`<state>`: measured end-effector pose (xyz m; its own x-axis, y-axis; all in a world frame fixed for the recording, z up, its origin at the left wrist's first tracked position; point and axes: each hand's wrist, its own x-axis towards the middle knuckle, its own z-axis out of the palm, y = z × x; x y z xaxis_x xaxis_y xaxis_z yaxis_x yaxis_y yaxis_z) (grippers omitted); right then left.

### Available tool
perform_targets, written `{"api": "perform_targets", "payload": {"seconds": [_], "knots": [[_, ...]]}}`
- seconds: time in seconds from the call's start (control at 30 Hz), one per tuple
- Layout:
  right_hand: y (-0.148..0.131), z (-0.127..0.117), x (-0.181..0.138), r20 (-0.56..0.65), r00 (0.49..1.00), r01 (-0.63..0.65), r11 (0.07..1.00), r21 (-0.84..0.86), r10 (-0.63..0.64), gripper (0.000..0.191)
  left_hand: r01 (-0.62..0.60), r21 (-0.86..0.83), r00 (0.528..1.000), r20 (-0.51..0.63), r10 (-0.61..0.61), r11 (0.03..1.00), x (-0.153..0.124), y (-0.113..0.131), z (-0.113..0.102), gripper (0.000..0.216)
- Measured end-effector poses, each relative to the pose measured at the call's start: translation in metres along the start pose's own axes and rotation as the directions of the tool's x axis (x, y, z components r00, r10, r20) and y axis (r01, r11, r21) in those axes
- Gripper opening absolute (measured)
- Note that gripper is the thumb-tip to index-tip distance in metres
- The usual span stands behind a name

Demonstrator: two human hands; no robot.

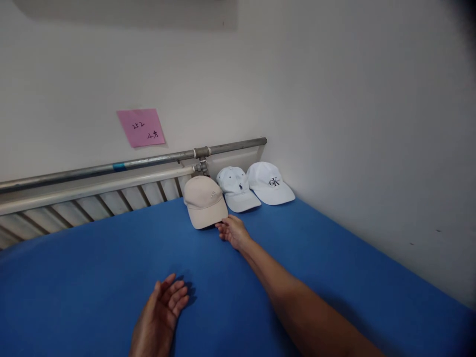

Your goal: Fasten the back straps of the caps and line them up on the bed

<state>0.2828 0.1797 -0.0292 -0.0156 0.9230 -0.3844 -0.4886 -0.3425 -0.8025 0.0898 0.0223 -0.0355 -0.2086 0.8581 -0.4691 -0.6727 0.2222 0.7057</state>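
Three caps sit in a row at the far corner of a blue sheet (92,267). The left one is a beige cap (204,201), the middle one a pale blue cap (236,187), the right one a white cap (268,182) with a black logo. My right hand (232,231) reaches far forward, its fingers pinching the front edge of the beige cap's brim. My left hand (161,315) rests near me on the sheet, palm turned up, fingers apart, holding nothing.
A metal pipe (148,161) and a white slatted rail (92,196) run along the far wall behind the sheet. A pink note (141,127) sticks to the wall above them. A white wall borders the sheet on the right.
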Motion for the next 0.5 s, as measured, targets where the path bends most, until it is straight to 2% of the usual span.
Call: {"api": "perform_targets", "payload": {"seconds": [0.07,0.17,0.23,0.37,0.5], "knots": [[-0.001,-0.002,-0.005,-0.004,0.999,0.033,0.999,-0.009,-0.033,0.023,-0.004,-0.002,1.000,0.012,0.004,1.000,0.000,0.000,0.000,0.024],[0.001,-0.004,-0.011,-0.008,0.995,0.098,0.995,-0.008,-0.098,0.038,-0.008,-0.006,1.000,0.027,0.008,1.000,0.000,0.000,-0.001,0.023],[0.004,-0.006,-0.015,0.002,0.991,0.134,0.991,-0.020,-0.134,0.042,-0.009,0.001,0.999,0.032,0.009,1.000,0.000,0.000,-0.001,0.022],[0.016,-0.005,-0.027,0.084,0.982,0.176,0.980,-0.089,-0.169,0.032,-0.021,0.010,0.999,0.038,0.020,1.000,0.000,0.000,0.000,0.019],[0.027,0.007,-0.038,0.219,0.968,0.157,0.976,-0.149,-0.122,0.026,-0.021,0.021,0.998,0.052,0.020,1.000,-0.002,0.001,0.001,0.020]]}}
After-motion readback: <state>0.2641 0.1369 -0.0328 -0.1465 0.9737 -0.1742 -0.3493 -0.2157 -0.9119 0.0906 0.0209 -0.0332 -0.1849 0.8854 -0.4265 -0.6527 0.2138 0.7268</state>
